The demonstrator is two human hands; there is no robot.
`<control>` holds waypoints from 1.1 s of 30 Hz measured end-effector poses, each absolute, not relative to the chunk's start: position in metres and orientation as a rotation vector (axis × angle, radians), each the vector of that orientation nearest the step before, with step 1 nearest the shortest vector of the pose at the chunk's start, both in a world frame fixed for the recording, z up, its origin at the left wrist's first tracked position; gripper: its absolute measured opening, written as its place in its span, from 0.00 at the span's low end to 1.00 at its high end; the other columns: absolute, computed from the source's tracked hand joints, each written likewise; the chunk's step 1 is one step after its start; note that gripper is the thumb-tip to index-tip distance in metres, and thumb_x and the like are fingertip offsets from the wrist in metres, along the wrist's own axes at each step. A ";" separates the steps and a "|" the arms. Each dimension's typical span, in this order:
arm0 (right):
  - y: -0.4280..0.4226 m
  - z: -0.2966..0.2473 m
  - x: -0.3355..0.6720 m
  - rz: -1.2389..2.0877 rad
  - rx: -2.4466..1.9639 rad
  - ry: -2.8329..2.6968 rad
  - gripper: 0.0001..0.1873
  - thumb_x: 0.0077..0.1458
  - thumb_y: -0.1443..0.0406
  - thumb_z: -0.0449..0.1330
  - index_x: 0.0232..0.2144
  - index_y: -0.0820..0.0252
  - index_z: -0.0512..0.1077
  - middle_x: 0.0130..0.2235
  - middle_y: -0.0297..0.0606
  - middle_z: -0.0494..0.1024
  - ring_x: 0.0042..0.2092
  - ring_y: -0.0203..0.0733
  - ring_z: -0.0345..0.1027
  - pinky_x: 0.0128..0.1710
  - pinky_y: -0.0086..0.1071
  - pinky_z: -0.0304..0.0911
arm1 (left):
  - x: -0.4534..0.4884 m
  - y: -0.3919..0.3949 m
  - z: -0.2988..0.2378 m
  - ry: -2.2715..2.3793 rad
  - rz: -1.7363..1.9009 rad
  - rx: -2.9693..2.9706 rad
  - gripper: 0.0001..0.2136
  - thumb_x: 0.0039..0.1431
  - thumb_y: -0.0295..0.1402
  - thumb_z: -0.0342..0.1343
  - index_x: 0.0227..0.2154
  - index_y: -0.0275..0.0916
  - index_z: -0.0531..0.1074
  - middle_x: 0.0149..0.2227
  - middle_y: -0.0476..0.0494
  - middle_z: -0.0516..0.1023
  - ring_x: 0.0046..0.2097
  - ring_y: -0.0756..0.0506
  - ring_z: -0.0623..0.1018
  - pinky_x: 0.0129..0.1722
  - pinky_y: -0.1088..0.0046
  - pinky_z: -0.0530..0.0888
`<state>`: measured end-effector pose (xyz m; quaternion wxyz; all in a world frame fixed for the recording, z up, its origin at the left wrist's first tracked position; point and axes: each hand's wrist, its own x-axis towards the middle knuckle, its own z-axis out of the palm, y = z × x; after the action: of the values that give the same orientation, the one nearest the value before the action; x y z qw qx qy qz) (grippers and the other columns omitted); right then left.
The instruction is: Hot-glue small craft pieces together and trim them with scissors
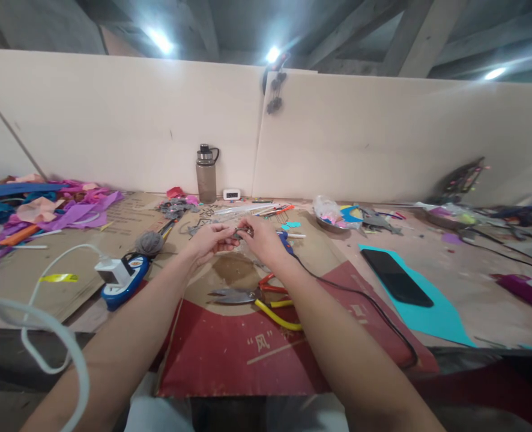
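Note:
My left hand (211, 240) and my right hand (262, 237) meet over the middle of the cardboard sheet (248, 342), fingers pinched together on a small dark piece (240, 233) held between them; I cannot make out what it is. Just below the hands lie metal shears with yellow handles (248, 298) and a red-handled tool (272, 283). A black cable (360, 300) runs from behind my right hand toward the table's front edge.
A black phone (396, 277) lies on a turquoise sheet (432, 312) at right. A power strip with white charger (122, 276) and white cable (54, 336) sit at left, beside purple and pink scraps (45, 210). A water bottle (206, 174) stands against the back wall panel.

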<state>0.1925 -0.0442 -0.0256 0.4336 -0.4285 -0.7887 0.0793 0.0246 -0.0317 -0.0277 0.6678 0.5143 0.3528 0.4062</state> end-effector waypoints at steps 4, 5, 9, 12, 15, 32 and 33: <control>-0.048 -0.022 0.191 0.236 -1.059 -1.964 0.04 0.51 0.70 0.54 0.28 0.58 0.68 0.28 0.34 0.71 0.32 0.38 0.61 0.35 0.31 0.55 | 0.026 -0.030 -0.029 0.808 0.936 1.072 0.12 0.50 0.38 0.60 0.30 0.31 0.75 0.26 0.38 0.78 0.28 0.49 0.78 0.25 0.78 0.73; -0.048 -0.022 0.190 0.240 -1.060 -1.968 0.05 0.51 0.70 0.54 0.28 0.58 0.69 0.28 0.34 0.71 0.32 0.38 0.61 0.35 0.32 0.55 | 0.026 -0.030 -0.030 0.816 0.935 1.055 0.13 0.51 0.39 0.59 0.30 0.31 0.75 0.26 0.39 0.77 0.28 0.49 0.78 0.24 0.78 0.73; -0.049 -0.023 0.189 0.230 -1.058 -1.994 0.05 0.51 0.70 0.54 0.29 0.58 0.69 0.29 0.35 0.72 0.33 0.38 0.62 0.36 0.32 0.56 | 0.027 -0.029 -0.032 0.826 0.931 1.032 0.11 0.50 0.36 0.60 0.31 0.31 0.75 0.25 0.41 0.77 0.27 0.50 0.77 0.23 0.81 0.72; -0.047 -0.025 0.189 0.260 -1.078 -1.950 0.05 0.50 0.69 0.55 0.31 0.58 0.68 0.31 0.35 0.73 0.34 0.38 0.63 0.36 0.32 0.57 | 0.028 -0.030 -0.032 0.801 0.956 1.026 0.09 0.48 0.32 0.62 0.30 0.32 0.73 0.25 0.42 0.77 0.26 0.51 0.77 0.23 0.82 0.71; -0.046 -0.026 0.190 0.329 -1.066 -1.884 0.08 0.50 0.69 0.54 0.35 0.57 0.67 0.33 0.35 0.73 0.35 0.38 0.65 0.37 0.32 0.59 | 0.028 -0.032 -0.030 0.825 1.007 1.027 0.13 0.43 0.28 0.65 0.33 0.34 0.72 0.27 0.44 0.77 0.26 0.51 0.77 0.21 0.81 0.69; -0.053 -0.021 0.191 0.201 -1.043 -1.894 0.04 0.50 0.68 0.56 0.26 0.57 0.69 0.28 0.34 0.71 0.34 0.39 0.62 0.36 0.32 0.55 | 0.028 -0.035 -0.024 0.892 1.257 1.100 0.12 0.37 0.28 0.66 0.24 0.34 0.68 0.22 0.52 0.70 0.23 0.56 0.70 0.16 0.83 0.57; -0.053 -0.021 0.191 0.215 -1.044 -1.895 0.04 0.51 0.68 0.56 0.26 0.57 0.70 0.28 0.34 0.71 0.34 0.39 0.62 0.36 0.32 0.55 | 0.028 -0.034 -0.025 0.886 1.261 1.107 0.12 0.37 0.28 0.66 0.24 0.34 0.68 0.21 0.52 0.69 0.21 0.57 0.68 0.16 0.82 0.55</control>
<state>0.1908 -0.0527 -0.0215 0.4651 -0.4253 -0.7715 0.0876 0.0280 -0.0344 -0.0245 0.5828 0.4742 0.3793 0.5399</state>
